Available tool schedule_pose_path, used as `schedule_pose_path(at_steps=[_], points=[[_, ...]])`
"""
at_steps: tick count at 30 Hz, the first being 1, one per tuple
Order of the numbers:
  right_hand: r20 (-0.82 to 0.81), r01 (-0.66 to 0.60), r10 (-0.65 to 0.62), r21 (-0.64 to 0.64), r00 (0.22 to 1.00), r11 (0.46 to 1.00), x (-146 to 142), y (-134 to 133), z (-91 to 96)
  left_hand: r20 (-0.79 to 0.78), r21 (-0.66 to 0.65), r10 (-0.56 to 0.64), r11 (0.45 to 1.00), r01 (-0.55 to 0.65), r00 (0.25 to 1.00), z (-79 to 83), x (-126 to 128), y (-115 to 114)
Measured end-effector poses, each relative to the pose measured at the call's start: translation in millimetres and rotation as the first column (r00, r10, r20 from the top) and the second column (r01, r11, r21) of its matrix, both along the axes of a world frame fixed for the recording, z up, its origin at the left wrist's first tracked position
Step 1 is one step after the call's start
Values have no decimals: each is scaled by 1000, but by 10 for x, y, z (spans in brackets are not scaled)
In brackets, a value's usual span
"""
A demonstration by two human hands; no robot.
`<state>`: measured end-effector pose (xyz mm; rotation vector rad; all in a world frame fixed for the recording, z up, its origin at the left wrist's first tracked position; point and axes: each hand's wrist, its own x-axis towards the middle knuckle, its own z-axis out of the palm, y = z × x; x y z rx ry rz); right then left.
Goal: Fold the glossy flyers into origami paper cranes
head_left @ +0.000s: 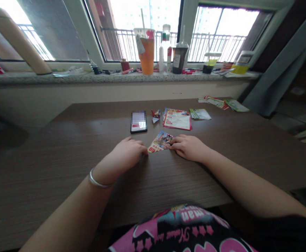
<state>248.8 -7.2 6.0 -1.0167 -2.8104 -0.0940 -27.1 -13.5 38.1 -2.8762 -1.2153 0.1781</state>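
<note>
A colourful printed paper flyer (160, 140) lies on the table in front of me, its outline roughly triangular, with "89" in red near the left corner. My left hand (126, 154), a silver bangle on its wrist, has its fingers curled in at that left corner. At the right corner, the fingers of my right hand (188, 147) are closed on the paper's edge. Just beyond the flyer is a small folded paper piece (155, 116), red and white. Both palms are turned down, so the thumbs are partly hidden.
Behind the flyer lie a phone (138, 121), a stack of printed flyers (178, 119) and green-white leaflets (200, 114). More leaflets (216, 102) rest at the table's far right. Drink cups (147, 52) and bottles line the granite windowsill (111, 79).
</note>
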Motion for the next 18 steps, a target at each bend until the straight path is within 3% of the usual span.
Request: schedule_pose_path(at_steps=[10,18], points=[[-10,-10,10,3,1000,1000,12,0,2,-89,-51,102,993,-107,991,86,-33,3],[-26,-20,20,-2,999,1000,23,2,-2,-32,-85,107,990,-110,994,57,-103,36]])
